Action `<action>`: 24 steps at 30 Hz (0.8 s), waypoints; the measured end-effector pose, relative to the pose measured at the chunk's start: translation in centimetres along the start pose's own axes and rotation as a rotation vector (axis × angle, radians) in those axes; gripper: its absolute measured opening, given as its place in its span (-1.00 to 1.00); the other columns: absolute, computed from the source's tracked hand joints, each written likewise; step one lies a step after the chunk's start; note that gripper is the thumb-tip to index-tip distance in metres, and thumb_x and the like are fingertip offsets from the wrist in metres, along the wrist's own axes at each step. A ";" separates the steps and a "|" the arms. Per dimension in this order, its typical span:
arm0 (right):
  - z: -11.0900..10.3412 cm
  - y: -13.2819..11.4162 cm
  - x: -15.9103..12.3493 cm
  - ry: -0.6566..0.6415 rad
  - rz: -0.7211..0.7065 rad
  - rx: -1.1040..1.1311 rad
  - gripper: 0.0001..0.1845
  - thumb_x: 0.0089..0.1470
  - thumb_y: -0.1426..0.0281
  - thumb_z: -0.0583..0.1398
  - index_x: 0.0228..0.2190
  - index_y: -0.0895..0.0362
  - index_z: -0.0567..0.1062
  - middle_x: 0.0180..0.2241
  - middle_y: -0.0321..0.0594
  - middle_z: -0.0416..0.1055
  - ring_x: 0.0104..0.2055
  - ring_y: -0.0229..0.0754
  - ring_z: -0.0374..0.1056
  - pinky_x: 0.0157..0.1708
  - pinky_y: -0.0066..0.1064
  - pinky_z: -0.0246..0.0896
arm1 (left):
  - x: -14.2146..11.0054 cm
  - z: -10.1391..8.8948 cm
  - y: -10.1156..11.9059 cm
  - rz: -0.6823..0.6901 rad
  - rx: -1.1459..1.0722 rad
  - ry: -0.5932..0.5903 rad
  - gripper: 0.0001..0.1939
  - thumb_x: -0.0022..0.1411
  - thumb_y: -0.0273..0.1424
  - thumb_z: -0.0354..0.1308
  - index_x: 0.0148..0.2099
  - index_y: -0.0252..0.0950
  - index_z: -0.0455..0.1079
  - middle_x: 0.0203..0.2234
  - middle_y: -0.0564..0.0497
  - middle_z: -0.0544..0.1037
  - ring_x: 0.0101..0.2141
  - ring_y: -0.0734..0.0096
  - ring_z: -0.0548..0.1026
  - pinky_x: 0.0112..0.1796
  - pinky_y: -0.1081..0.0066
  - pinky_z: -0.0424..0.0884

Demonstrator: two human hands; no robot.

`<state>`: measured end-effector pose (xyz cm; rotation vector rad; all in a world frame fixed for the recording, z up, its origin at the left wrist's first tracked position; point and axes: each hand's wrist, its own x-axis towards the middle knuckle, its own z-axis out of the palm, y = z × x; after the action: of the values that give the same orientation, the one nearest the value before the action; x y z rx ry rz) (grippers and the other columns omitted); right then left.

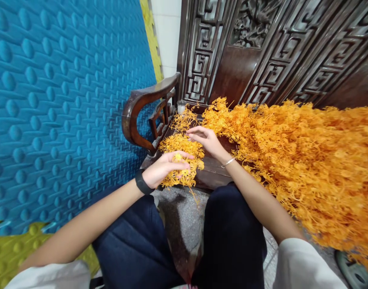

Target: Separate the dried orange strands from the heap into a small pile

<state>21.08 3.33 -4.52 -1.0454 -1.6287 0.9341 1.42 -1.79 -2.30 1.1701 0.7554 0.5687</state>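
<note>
A small pile of orange plastic sprigs (179,145) lies on the near left end of a dark wooden bench seat (212,173). My left hand (164,167), with a black band on its wrist, rests on the front of that pile, fingers curled around a clump of sprigs. My right hand (206,141), a thin bracelet at its wrist, hovers palm down over the back of the pile with fingers bent and slightly apart. A far larger heap of the same orange sprigs (316,164) covers the bench to the right.
The bench has a curved armrest (141,108) on the left and a carved dark backrest (262,48). A blue bumpy mat (57,100) fills the left side, with a yellow-green one (9,249) below. My dark-trousered knees (232,224) straddle speckled floor (180,220).
</note>
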 end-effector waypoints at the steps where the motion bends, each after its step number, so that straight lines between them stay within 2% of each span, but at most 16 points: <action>1: 0.1 -1.2 -0.6 -0.071 -0.025 0.028 -0.80 0.04 0.30 0.19 -0.30 0.14 0.50 -0.27 -0.21 0.48 -0.26 -0.26 0.40 -0.14 -0.31 0.32 | 0.0 -0.1 0.0 0.001 0.018 -0.037 -0.64 -0.01 -0.43 0.24 -0.10 -0.37 0.39 -0.53 0.06 0.46 -0.54 0.58 0.32 -0.54 0.54 0.21; 4: 0.7 -4.1 -2.5 -0.339 -0.111 -0.049 -0.77 0.06 0.29 0.21 -0.24 0.10 0.53 -0.21 -0.21 0.46 -0.13 -0.23 0.37 -0.05 -0.29 0.25 | 0.0 -0.3 -0.2 0.027 0.055 -0.072 -0.64 -0.02 -0.40 0.27 -0.13 -0.39 0.40 -0.52 0.07 0.44 -0.55 0.60 0.31 -0.54 0.52 0.22; 6: 1.1 -4.9 -3.2 -0.405 -0.171 -0.121 -0.71 0.01 0.31 0.25 -0.18 0.08 0.52 -0.17 -0.20 0.44 -0.09 -0.21 0.34 -0.02 -0.26 0.22 | 0.1 -0.2 -0.3 0.040 0.063 -0.061 -0.64 -0.04 -0.40 0.29 -0.16 -0.41 0.38 -0.58 0.12 0.38 -0.59 0.62 0.27 -0.56 0.53 0.19; 9: 1.6 -4.8 -3.5 -0.379 -0.215 -0.117 -0.75 -0.03 0.33 0.28 -0.23 0.08 0.55 -0.11 -0.19 0.42 -0.04 -0.18 0.33 0.05 -0.21 0.16 | 0.2 0.1 -0.4 0.065 0.041 -0.021 -0.54 -0.06 -0.42 0.31 -0.07 -0.37 0.32 -0.57 0.15 0.35 -0.58 0.62 0.28 -0.57 0.54 0.19; 13: 1.6 -4.4 -3.3 -0.347 -0.180 -0.033 -0.84 -0.05 0.35 0.30 -0.36 0.13 0.51 -0.07 -0.16 0.39 -0.01 -0.17 0.31 0.07 -0.19 0.13 | 0.3 0.2 -0.5 0.044 0.025 0.035 -0.45 -0.08 -0.43 0.33 -0.03 -0.33 0.20 -0.58 0.20 0.33 -0.63 0.64 0.25 -0.59 0.54 0.16; 17: 1.3 -4.4 -3.2 -0.244 -0.093 0.048 -0.80 -0.07 0.31 0.30 -0.45 0.13 0.39 -0.32 -0.26 0.40 -0.23 -0.26 0.33 -0.11 -0.30 0.24 | 0.5 -0.2 -0.6 0.040 0.105 0.071 -0.58 0.01 -0.35 0.26 -0.12 -0.32 0.18 -0.55 0.15 0.41 -0.62 0.64 0.24 -0.54 0.52 0.15; 21: 1.4 -4.4 -3.0 -0.153 0.002 0.120 -0.72 -0.13 0.25 0.32 -0.48 0.11 0.35 -0.45 -0.34 0.32 -0.39 -0.33 0.27 -0.30 -0.40 0.26 | 0.1 0.0 -0.6 0.235 0.381 0.094 -0.79 0.14 -0.26 0.12 -0.29 -0.32 0.29 -0.57 0.15 0.34 -0.55 0.58 0.24 -0.46 0.49 0.14; 24: 1.6 -4.3 -2.9 -0.083 0.004 0.151 -0.68 -0.19 0.22 0.34 -0.50 0.11 0.34 -0.49 -0.36 0.29 -0.42 -0.33 0.25 -0.32 -0.40 0.25 | -0.3 0.4 -0.6 0.361 0.617 0.172 -0.75 0.22 -0.27 0.02 -0.40 -0.34 0.32 -0.62 0.16 0.22 -0.55 0.57 0.18 -0.45 0.48 0.10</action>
<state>19.21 -0.97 -1.87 -0.9176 -1.5969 1.0973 1.54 -2.38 -2.73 1.8694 0.9050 0.7701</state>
